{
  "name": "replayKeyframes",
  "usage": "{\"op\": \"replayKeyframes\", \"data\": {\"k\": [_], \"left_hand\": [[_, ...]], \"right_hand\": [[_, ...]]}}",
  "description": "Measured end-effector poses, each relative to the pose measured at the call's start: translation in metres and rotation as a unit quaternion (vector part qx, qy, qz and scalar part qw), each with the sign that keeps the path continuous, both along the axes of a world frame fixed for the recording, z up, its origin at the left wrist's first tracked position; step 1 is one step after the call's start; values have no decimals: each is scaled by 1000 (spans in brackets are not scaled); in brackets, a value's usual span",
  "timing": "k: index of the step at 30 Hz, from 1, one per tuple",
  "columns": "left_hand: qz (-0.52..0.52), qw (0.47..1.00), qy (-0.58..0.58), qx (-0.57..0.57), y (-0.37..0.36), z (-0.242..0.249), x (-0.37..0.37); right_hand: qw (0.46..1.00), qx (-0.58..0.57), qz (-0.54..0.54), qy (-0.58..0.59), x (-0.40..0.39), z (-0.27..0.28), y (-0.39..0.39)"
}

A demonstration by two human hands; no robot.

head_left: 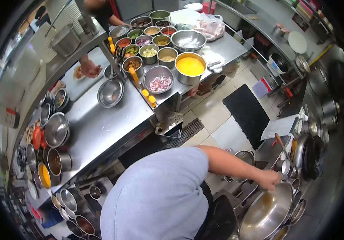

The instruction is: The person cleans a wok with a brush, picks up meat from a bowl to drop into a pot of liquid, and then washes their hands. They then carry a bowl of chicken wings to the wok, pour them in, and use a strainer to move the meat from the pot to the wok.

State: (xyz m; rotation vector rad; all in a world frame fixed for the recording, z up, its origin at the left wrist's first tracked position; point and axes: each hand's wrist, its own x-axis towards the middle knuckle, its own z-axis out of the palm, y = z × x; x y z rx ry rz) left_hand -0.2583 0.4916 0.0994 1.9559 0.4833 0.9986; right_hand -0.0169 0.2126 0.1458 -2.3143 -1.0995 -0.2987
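Note:
From the grey-shirted torso at the bottom, a bare arm reaches right; it appears to be mine, ending in my left hand (268, 179). Its fingers are curled and closed at the upper edge of a large metal wok (266, 212); what they grip is too small to make out. Inside the wok is a shiny, slightly yellowish surface. Just right of the hand stand small metal containers and a wooden-handled utensil (283, 147). A two-handled metal pot (244, 159) is behind the forearm. My right hand does not show.
A steel counter (100, 124) on the left holds bowls and pots. On the back counter are ingredient containers and a pot of yellow liquid (190, 66). Another person's hand (90, 69) is over a white board; a further person stands at the top. A black mat (246, 114) lies on the floor.

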Motion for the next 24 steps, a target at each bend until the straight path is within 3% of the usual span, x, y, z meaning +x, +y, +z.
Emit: {"op": "replayKeyframes", "data": {"k": [5, 6, 9, 11, 12, 14, 15, 16, 17, 18, 19, 20, 24], "left_hand": [[-27, 994, -94, -45, -3, 48, 100], [-46, 995, -58, -61, -3, 52, 102], [-33, 994, -84, -62, 0, 16, 101], [30, 993, -86, -73, -8, -23, 67], [32, 990, -22, -138, -16, -33, 36], [74, 978, -53, -186, -34, -82, -8], [96, 981, 2, -170, -41, -105, -36], [103, 949, -26, -298, -56, -134, -59], [165, 955, 57, -239, -73, -138, -93], [185, 929, 99, -304, -89, -148, -122], [278, 924, 94, -244, -108, -174, -144], [303, 881, 81, -354, -132, -168, -168], [397, 825, 205, -346, -187, -193, -223]], "right_hand": [[999, -2, -23, -36, 59, -28, 19], [999, -2, -24, -36, 66, -33, 23], [999, -7, -16, -39, 87, -41, 38], [999, -5, -8, -41, 98, -47, 48], [999, -7, -2, -41, 102, -49, 53], [999, -5, 6, -42, 109, -52, 63], [999, -5, 11, -42, 114, -54, 68], [999, -2, 16, -44, 117, -55, 74], [999, -1, 19, -44, 120, -57, 78], [999, 2, 24, -43, 124, -59, 84], [999, 1, 30, -43, 126, -60, 90], [999, 1, 34, -42, 129, -62, 95], [998, 4, 47, -44, 137, -68, 115]]}}
